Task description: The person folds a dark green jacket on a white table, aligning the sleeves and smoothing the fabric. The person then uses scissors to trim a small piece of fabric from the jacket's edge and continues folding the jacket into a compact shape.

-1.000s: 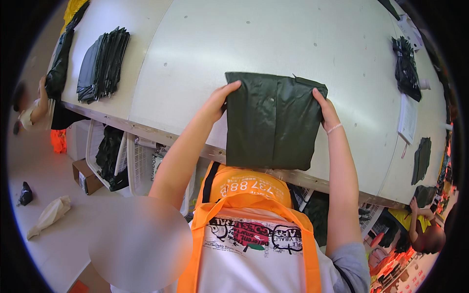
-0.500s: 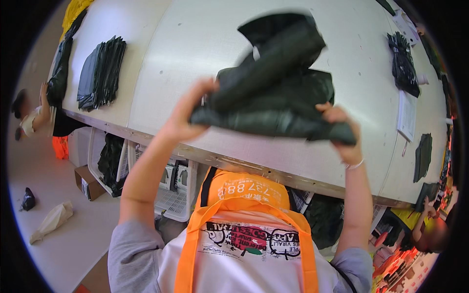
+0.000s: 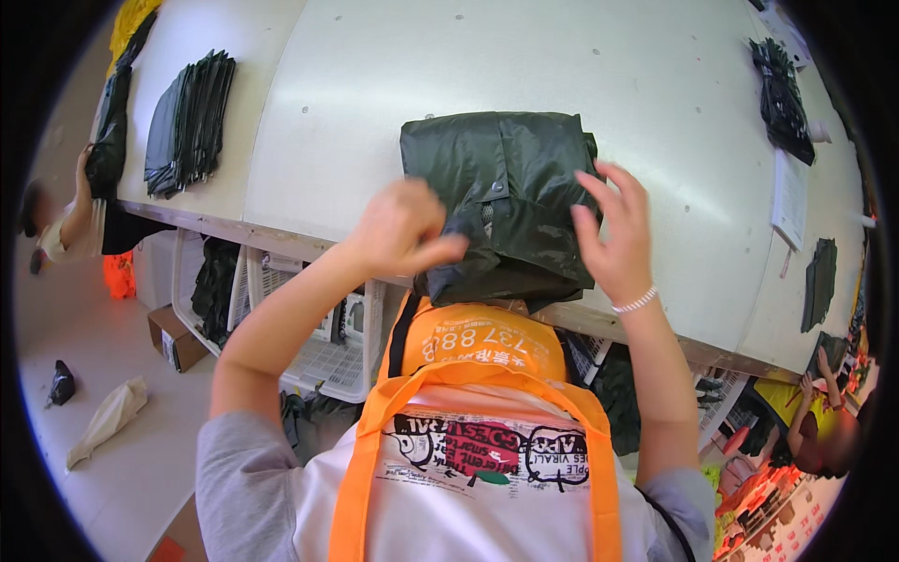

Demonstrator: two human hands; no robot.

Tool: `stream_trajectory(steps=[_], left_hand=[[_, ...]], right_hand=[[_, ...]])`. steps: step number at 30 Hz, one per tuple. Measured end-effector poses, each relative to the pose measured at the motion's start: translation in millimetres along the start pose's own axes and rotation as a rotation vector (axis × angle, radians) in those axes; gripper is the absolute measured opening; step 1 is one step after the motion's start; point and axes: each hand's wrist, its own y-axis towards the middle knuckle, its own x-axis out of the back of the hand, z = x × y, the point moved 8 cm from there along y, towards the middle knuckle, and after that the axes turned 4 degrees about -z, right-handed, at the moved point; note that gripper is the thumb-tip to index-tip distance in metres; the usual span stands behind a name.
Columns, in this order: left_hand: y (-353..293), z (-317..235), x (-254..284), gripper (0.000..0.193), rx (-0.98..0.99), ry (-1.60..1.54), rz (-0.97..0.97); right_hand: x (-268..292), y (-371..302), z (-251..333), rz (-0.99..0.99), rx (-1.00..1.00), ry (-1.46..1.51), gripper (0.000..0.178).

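Observation:
A folded dark green raincoat [image 3: 538, 187], shiny and with a snap button on its flap, lies on the pale tabletop [image 3: 346, 103] right before me. Its lower edge reaches the table's near edge. At its left side is my left hand [image 3: 403, 229], fingers curled and thumb pointing across the fabric; motion blurs it, so its grip is unclear. My right hand [image 3: 618, 234], fingers spread, is at the garment's right edge and holds nothing.
A stack of folded dark garments [image 3: 192, 122] sits at left; a dark bundle [image 3: 782, 103] and white papers [image 3: 791, 197] lie at right. White baskets [image 3: 323, 375] stand below the table. Other people work at both sides, one person's hand [image 3: 824, 365] at right.
The raincoat, held up in both hands before, has come down flat onto the table. My right hand has let go of it and spread its fingers; my left has moved right, toward its middle.

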Motion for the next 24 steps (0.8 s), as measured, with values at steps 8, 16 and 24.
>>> stream_trajectory(steps=[8,16,24], left_hand=[[50.7,-27.8,-59.8,0.093,0.182,0.191,-0.400],[47.5,-26.1,-54.8,0.098,0.154,0.151,-0.410],[46.8,-39.1,-63.2,0.102,0.147,0.177,-0.373]], right_hand=[[-62.0,-95.4,-47.4,0.107,-0.299,-0.070,0.059],[-59.7,-246.4,-64.3,0.445,-1.495,0.824,0.051],[-125.5,-228.1,-44.0,0.244,-1.507,1.321,0.036]])
